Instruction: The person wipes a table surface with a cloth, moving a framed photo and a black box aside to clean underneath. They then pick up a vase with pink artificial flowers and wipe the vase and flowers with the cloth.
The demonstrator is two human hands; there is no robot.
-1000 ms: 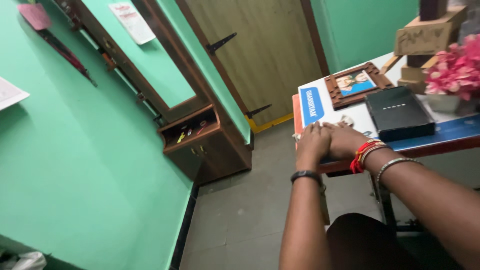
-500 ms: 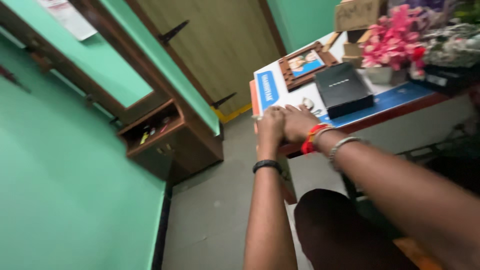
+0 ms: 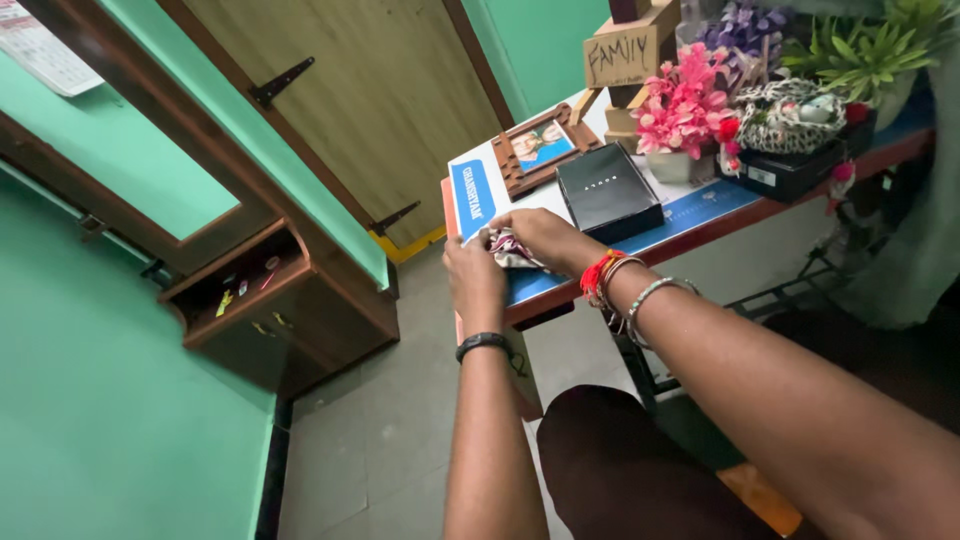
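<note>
- Your left hand (image 3: pixel 473 268) and right hand (image 3: pixel 545 236) meet at the near corner of the surface (image 3: pixel 690 215), fingers curled and pinching a small patterned cloth (image 3: pixel 508 248) between them (bunched, so it stays off the edge).
- The black box (image 3: pixel 607 190) and framed photo (image 3: pixel 535 148) lie just beyond, apart from your hands.

Cloth (image 3: pixel 512 248) on table (image 3: pixel 700 215) edge between both hands, box (image 3: pixel 607 190) behind it, frame (image 3: pixel 540 148) farther back, flowers (image 3: pixel 683 105) right.

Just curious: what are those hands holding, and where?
Both hands, left and right, pinch a small patterned cloth by its edges at the table corner.
</note>
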